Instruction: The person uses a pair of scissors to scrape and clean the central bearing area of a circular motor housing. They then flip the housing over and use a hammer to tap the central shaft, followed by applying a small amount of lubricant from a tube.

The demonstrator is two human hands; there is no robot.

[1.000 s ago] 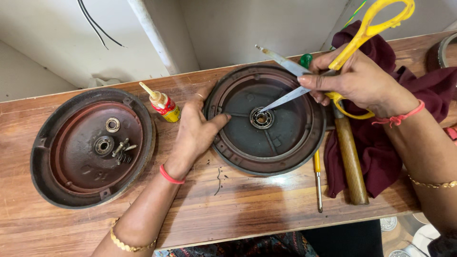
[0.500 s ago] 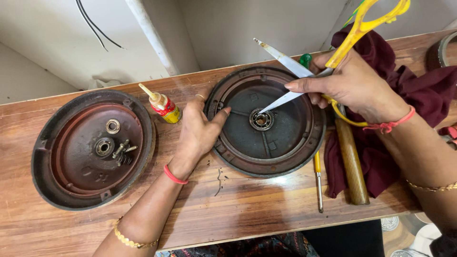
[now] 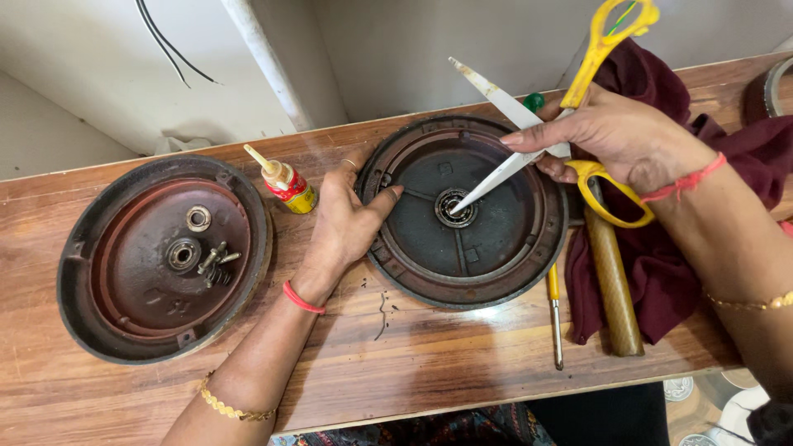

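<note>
**Scissor tip in the hub of a round cover**

A wooden table (image 3: 429, 363) runs along a pale wall, and near its middle lies a dark round cover (image 3: 467, 211), hollow side up, with a bearing (image 3: 454, 208) at its centre. One blade tip of the open yellow-handled scissors (image 3: 529, 140) rests at the bearing. The right hand (image 3: 619, 136) is clenched around the scissors near the pivot. The left hand (image 3: 343, 223) lies spread on the cover's left rim, thumb over the edge, gripping nothing.

Just left of that hand stands a small glue bottle (image 3: 285, 183). Farther left lies a second cover (image 3: 161, 256) holding loose bolts (image 3: 213, 263). To the right, a screwdriver (image 3: 555, 310) and a wooden-handled hammer (image 3: 613, 285) lie beside a maroon cloth (image 3: 661, 281).
</note>
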